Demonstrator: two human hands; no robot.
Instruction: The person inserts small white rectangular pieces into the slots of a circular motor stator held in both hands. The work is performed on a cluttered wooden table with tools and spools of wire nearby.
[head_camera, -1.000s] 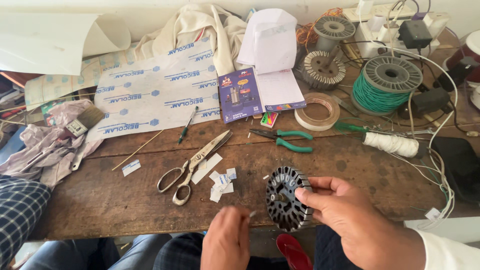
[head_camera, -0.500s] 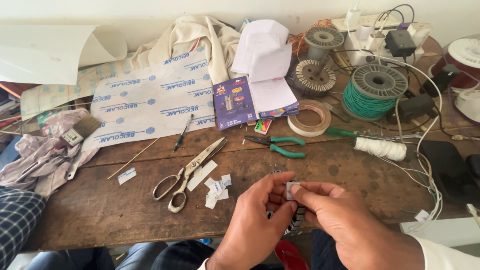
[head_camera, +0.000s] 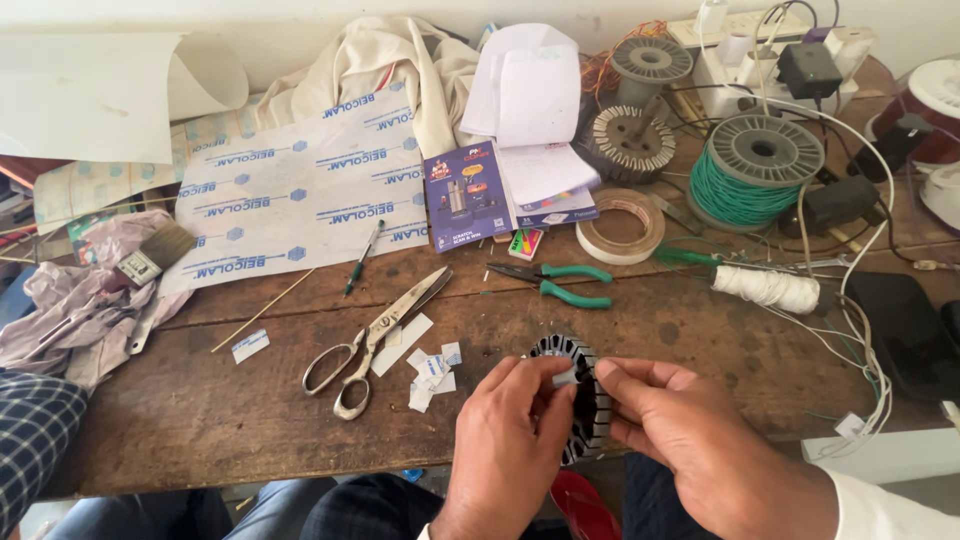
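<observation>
Head view: left hand (head_camera: 505, 440) and right hand (head_camera: 690, 440) steady the black slotted stator core (head_camera: 580, 400) upright at the worktop (head_camera: 200, 440) edge, each grip closed on a small white slip (head_camera: 565, 378) at its rim.

Left hand (head_camera: 505, 440), right hand (head_camera: 690, 440); fingertips together

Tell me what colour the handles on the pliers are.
Green. The pliers lie on the wooden table; the head view shows them plainly.

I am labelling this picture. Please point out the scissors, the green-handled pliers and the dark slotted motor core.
scissors (head_camera: 385, 325): head view, on the pivot.
green-handled pliers (head_camera: 575, 272): head view, on the upper handle.
dark slotted motor core (head_camera: 592, 415): head view, on its side between the hands.
</observation>
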